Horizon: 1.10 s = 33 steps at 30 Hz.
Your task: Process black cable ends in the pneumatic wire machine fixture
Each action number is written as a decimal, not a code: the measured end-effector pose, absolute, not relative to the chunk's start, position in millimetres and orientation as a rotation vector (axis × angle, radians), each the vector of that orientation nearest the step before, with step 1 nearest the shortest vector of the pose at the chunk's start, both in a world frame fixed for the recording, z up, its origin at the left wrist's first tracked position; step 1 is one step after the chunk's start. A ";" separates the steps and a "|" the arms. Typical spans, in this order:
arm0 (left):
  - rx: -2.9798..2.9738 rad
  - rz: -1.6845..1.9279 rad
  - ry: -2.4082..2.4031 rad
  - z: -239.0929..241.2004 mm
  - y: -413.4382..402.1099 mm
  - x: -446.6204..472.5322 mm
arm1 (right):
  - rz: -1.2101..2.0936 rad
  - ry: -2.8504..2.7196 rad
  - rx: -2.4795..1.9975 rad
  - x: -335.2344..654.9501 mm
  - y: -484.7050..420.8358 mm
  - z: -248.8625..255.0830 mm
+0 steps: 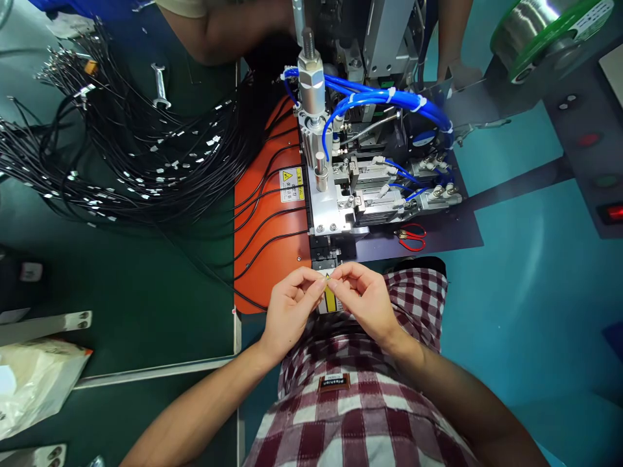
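Observation:
My left hand (291, 306) and my right hand (366, 299) meet in front of my checked shirt, fingertips pinched together on one tiny pale piece (328, 277). It is too small to name. Both hands sit just below the front of a metal press machine (331, 194), close to its yellow warning label. An orange plate (265, 220) lies left of the machine with several black wires (263, 227) running across it.
A large bundle of black wires with metal ends (131, 143) covers the green bench at the left, near a wrench (159, 85). Red-handled cutters (411, 237) lie right of the machine. Blue hoses (389, 98) loop above. Another person's arm (219, 29) is at the top. A plastic bag (34, 383) sits bottom left.

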<state>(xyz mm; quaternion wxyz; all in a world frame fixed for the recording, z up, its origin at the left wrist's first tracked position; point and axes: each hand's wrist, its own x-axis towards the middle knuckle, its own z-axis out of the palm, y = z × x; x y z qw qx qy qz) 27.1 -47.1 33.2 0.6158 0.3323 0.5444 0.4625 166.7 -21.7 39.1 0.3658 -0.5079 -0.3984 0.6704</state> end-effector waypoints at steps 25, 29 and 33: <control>0.852 0.967 1.027 39.3 -40.0 15.0 | 1.781 -0.944 -1.246 164.7 -26.2 40.7; 0.809 0.953 1.030 40.8 -39.2 14.4 | 1.771 -0.958 -1.218 166.3 -27.3 43.0; 0.772 0.982 1.036 41.0 -40.0 16.0 | 1.739 -0.987 -1.239 166.9 -29.0 42.7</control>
